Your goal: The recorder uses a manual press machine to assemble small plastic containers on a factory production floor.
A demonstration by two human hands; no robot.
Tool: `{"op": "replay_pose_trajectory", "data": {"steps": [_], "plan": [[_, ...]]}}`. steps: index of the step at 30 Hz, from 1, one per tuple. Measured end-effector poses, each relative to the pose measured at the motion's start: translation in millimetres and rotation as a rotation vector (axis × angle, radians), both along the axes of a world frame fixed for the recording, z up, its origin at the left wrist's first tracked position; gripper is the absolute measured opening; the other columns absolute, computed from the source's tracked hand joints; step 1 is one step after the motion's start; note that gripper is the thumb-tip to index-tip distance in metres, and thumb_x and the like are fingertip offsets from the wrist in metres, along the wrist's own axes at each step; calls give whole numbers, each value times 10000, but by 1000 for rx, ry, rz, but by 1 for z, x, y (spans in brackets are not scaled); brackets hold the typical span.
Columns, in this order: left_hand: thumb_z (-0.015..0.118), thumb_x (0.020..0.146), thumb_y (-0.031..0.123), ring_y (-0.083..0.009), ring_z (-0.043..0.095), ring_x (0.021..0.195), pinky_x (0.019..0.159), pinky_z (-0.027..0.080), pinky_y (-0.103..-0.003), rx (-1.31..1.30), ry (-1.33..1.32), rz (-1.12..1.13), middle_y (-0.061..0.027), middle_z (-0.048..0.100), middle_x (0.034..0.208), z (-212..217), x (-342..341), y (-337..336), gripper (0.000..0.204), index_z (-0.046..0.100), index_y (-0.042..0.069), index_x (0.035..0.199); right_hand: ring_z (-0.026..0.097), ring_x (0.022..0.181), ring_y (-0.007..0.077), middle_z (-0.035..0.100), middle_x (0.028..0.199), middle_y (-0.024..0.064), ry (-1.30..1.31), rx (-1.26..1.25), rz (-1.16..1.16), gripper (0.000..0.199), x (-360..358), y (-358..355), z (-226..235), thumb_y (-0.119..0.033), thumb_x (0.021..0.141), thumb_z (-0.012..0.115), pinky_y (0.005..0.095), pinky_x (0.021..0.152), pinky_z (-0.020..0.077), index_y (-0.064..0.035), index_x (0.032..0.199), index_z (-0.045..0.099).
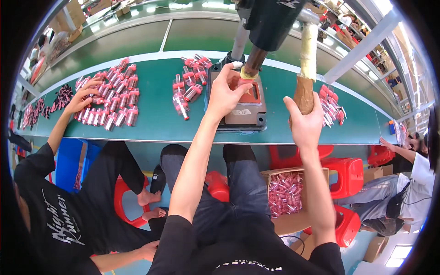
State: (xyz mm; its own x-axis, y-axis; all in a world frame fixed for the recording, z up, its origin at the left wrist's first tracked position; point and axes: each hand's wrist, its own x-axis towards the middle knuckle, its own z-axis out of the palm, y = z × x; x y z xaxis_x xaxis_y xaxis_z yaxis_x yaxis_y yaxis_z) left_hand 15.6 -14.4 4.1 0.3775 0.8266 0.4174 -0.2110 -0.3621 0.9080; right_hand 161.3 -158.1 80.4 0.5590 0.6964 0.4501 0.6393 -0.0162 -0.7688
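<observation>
My left hand [225,94] is at the base of a black hand press [273,25]. Its thumb and fingers close around a small pink part [244,82] directly beneath the ram [255,62]; the fingers partly hide the part. The index fingertip wears a white cover. On the right, my right hand [306,123] grips the lower brown end of the press lever handle [304,91], whose upper stretch is wrapped in yellowish material. Left of the press lies a group of clear tubes with pink ends [189,75]. More slim pink-and-clear pieces [331,104] lie right of the handle.
The green table [156,110] has a pale raised rim at the back. A co-worker's hand [85,95] touches a large spread of pink-ended tubes [112,94] at left. Below the table stand a carton of pink pieces [286,195] and red stools [346,176]. Another person sits at far right.
</observation>
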Motion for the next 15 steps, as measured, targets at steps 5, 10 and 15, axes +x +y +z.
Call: {"op": "replay_pose_trajectory", "data": {"steps": [5,10,15], "plan": [[736,815,19,-159,660,858,803,511,-296,-124,-78,-29,-125,668,982,-5,-21,-4,598,387,-93,1288,469,466,68,542,680,5,216,-349,144,410,-36,-41,96,-273,827,729,229,417,394,-11,1092,557],[728,814,2,-154,658,871,806,512,-293,-67,-80,-23,-112,670,978,4,1,-4,514,425,-63,1225,472,483,47,578,726,3,9,10,13,362,-1,-8,0,-160,843,721,212,429,363,-3,1126,559],[724,814,-7,-122,639,918,811,510,-271,-67,-53,-10,-95,673,987,4,6,-3,426,468,-17,1154,576,726,91,621,852,45,-67,146,-12,384,-8,-2,-2,-202,834,749,248,628,468,15,1106,587]]}}
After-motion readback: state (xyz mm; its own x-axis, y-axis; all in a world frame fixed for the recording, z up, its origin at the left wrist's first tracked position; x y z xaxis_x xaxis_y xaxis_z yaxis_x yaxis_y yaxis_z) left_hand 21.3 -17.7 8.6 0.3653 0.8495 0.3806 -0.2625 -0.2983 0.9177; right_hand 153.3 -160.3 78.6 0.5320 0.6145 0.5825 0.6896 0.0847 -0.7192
